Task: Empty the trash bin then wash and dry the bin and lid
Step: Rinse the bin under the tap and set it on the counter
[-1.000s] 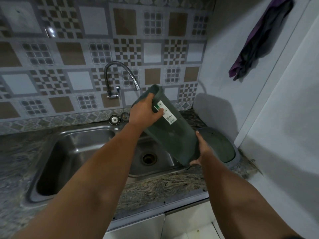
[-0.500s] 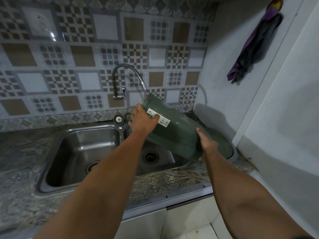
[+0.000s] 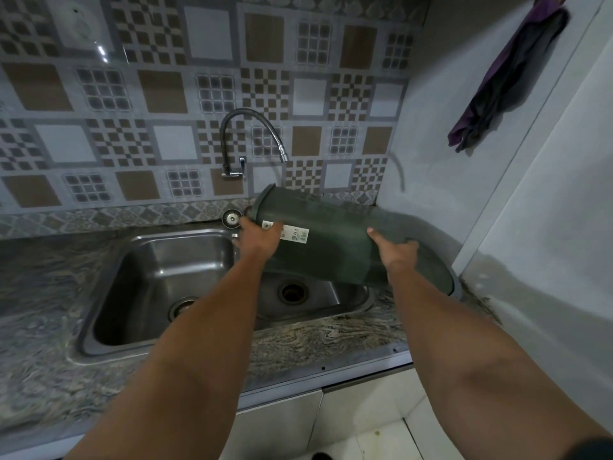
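Note:
A dark green trash bin (image 3: 331,247) with a white label lies nearly on its side above the right bowl of the steel sink (image 3: 159,260). Its base end points left toward the faucet (image 3: 245,127); its mouth end points right. My left hand (image 3: 260,239) grips the base end beside the label. My right hand (image 3: 396,252) holds the bin near its mouth, thumb on top. The green lid (image 3: 438,277) lies flat on the counter at the right, partly hidden behind the bin and my right hand.
The sink has two bowls, each with a drain, set in a marbled counter (image 3: 315,336). A round strainer (image 3: 231,218) sits behind the sink. A dark purple cloth (image 3: 507,81) hangs on the right wall. A white wall panel closes the right side.
The bin has tipped from steeply slanted to almost horizontal, its base end dropping from the spout. Both hands kept their hold. The view has tilted up and pulled back.

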`<action>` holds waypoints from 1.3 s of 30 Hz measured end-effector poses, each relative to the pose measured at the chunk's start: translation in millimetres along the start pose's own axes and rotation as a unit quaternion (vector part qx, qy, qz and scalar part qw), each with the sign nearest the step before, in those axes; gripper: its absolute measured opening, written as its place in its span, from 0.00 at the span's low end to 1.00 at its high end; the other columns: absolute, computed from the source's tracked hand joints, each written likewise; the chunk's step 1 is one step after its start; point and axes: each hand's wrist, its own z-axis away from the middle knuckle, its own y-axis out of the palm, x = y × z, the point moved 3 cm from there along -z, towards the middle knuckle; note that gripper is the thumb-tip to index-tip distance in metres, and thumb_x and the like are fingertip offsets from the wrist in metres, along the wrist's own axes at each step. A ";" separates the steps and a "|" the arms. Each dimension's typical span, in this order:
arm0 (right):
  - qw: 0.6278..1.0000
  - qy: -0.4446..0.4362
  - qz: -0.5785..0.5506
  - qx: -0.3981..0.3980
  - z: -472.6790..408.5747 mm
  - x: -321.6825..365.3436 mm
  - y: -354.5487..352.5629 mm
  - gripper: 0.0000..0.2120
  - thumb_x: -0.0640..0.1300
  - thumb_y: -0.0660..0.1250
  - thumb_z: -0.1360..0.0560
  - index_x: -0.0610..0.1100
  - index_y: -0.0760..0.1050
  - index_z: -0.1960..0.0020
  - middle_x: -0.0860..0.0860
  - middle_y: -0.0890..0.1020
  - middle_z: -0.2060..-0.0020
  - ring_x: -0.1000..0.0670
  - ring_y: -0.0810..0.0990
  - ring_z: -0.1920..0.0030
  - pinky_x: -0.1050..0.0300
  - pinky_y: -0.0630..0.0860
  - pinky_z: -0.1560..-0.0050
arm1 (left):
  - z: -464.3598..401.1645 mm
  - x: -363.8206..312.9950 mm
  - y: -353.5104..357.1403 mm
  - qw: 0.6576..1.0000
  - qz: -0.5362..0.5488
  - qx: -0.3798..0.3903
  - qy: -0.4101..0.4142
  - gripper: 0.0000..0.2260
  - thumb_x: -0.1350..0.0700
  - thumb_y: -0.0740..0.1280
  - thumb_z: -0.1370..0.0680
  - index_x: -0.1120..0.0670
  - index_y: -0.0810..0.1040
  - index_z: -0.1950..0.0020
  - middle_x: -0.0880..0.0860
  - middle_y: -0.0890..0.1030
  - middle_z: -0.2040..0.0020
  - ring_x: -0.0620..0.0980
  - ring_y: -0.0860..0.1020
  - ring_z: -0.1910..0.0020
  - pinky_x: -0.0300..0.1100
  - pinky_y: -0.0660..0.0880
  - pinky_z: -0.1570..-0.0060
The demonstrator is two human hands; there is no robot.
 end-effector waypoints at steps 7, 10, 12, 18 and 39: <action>0.995 -0.079 0.050 -0.020 -29.7 37.6 6.7 0.46 0.63 0.84 0.41 0.40 0.71 0.34 0.43 0.82 0.38 0.40 0.81 0.38 0.45 0.78 0.35 | -17.7 15.7 28.3 0.992 0.106 0.023 -0.060 0.38 0.39 0.74 0.27 0.56 0.63 0.26 0.58 0.75 0.29 0.61 0.73 0.31 0.55 0.71 0.30; 0.992 -0.103 0.068 -0.025 -43.6 52.0 9.1 0.46 0.64 0.84 0.42 0.41 0.71 0.35 0.43 0.82 0.39 0.40 0.82 0.40 0.44 0.79 0.37 | -22.7 15.8 45.8 0.987 0.133 0.032 -0.084 0.32 0.44 0.73 0.23 0.58 0.64 0.27 0.56 0.75 0.34 0.59 0.76 0.36 0.53 0.74 0.33; 0.989 -0.122 0.081 -0.032 -51.2 59.5 10.1 0.47 0.66 0.83 0.45 0.42 0.71 0.36 0.43 0.83 0.40 0.40 0.82 0.40 0.42 0.79 0.38 | -30.8 20.5 60.0 0.981 0.159 0.042 -0.104 0.34 0.43 0.74 0.25 0.57 0.63 0.28 0.56 0.75 0.34 0.59 0.77 0.37 0.55 0.75 0.34; 0.977 -0.159 0.138 -0.043 -57.2 79.5 21.5 0.52 0.72 0.78 0.51 0.48 0.69 0.35 0.45 0.80 0.38 0.38 0.80 0.39 0.33 0.77 0.38 | -33.8 31.7 87.0 0.956 0.220 0.037 -0.189 0.37 0.45 0.73 0.24 0.62 0.61 0.24 0.57 0.74 0.37 0.57 0.76 0.40 0.48 0.76 0.44; 0.909 -0.290 0.295 -0.049 -21.8 125.3 62.4 0.39 0.61 0.81 0.35 0.48 0.65 0.34 0.44 0.73 0.33 0.37 0.72 0.31 0.22 0.65 0.32 | -22.8 59.6 114.3 0.866 0.374 0.134 -0.303 0.17 0.47 0.69 0.23 0.55 0.81 0.38 0.56 0.85 0.43 0.55 0.83 0.44 0.51 0.80 0.44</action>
